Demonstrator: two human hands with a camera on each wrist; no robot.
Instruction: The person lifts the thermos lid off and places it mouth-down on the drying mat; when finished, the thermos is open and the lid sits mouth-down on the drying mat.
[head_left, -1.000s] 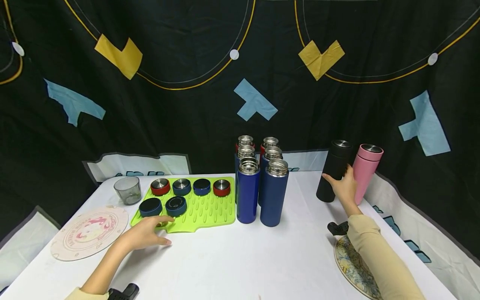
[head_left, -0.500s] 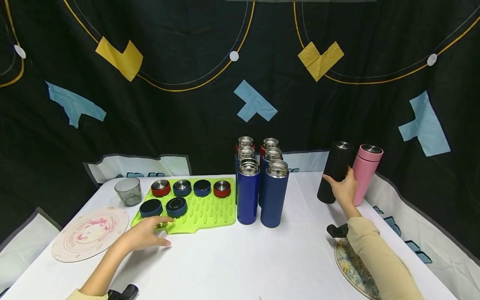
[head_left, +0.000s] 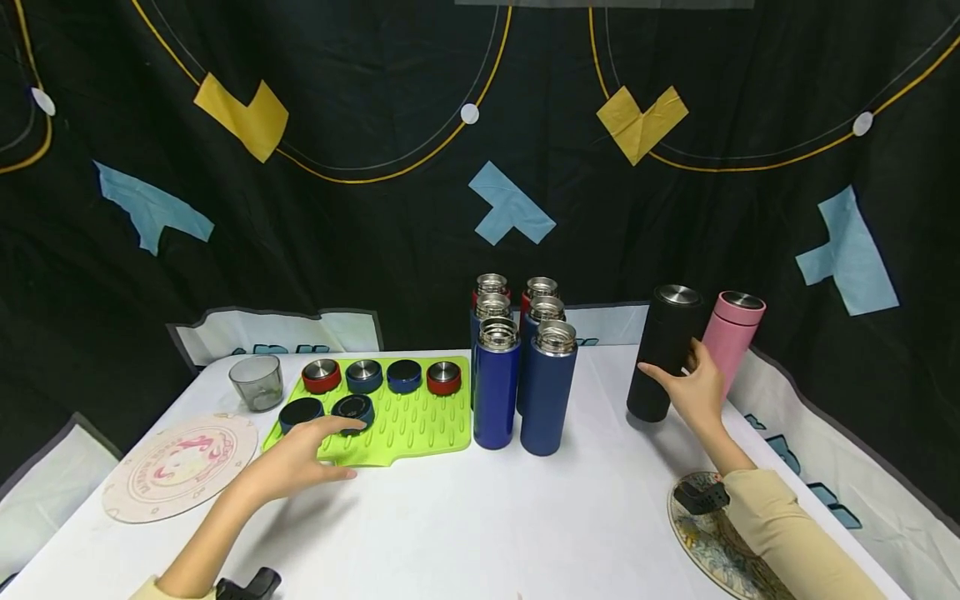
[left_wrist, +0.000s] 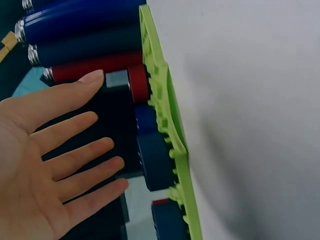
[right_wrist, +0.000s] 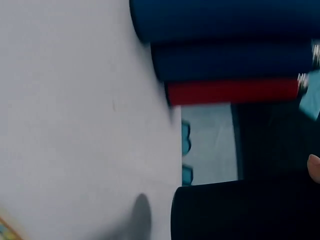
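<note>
My right hand (head_left: 697, 392) grips a tall black thermos bottle (head_left: 660, 358) with a steel-topped lid; it stands nearly upright, with a pink thermos bottle (head_left: 737, 333) just behind to its right. In the right wrist view the black bottle (right_wrist: 245, 210) fills the lower right, and only a fingertip shows on it. My left hand (head_left: 292, 462) hovers at the front edge of a green drying mat (head_left: 427, 425), fingers spread and holding nothing. Its fingertips overlap a dark blue bottle lid (head_left: 352, 410) in the head view, but the left wrist view shows them apart from the lids.
Several lidless blue and red bottles (head_left: 547, 400) stand in two rows mid-table. More lids, including a red one (head_left: 443, 379), sit on the mat. A glass cup (head_left: 257, 385) and pink round placemat (head_left: 183, 467) lie left; a patterned plate (head_left: 686, 517) is under my right forearm.
My right hand has brought the black bottle slightly toward me and left, away from the pink one. My left hand has shifted a little right and forward over the mat's edge.
</note>
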